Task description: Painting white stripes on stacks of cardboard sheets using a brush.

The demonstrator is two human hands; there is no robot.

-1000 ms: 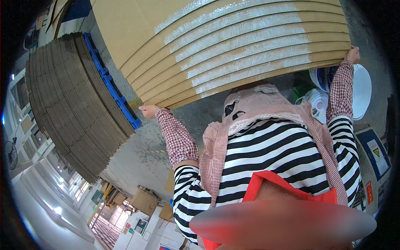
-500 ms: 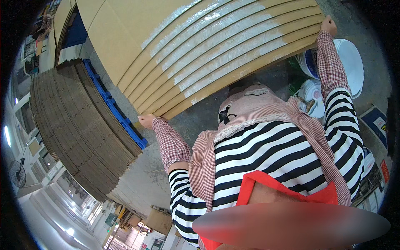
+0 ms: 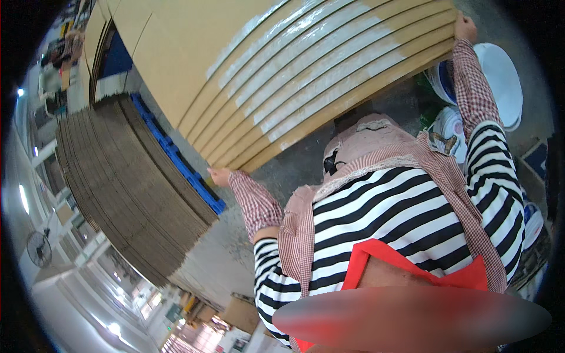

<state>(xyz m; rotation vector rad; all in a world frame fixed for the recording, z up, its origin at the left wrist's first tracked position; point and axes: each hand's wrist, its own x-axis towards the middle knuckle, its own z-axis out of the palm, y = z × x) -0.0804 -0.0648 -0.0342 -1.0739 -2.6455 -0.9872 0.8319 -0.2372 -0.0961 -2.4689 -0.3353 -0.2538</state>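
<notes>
Several cardboard sheets lie fanned out in front of me, their near edges stepped one behind another. A band of wet, whitish glue shines across the middle of the stepped edges. At the near left corner of the fan, my left hand is closed on the cardboard, fingers partly hidden by its edge. My right hand grips the right end of the near sheets in the same way, arm stretched out. Both forearms wear checked sleeves.
To the left, a tall stack of cardboard stands beside a blue pallet. White buckets stand on the floor under my right arm, and a white container sits nearer. A fan is at the far left.
The view has shifted a little, so most things sit slightly farther right. Both hands keep their hold at the two ends of the cardboard sheets.
</notes>
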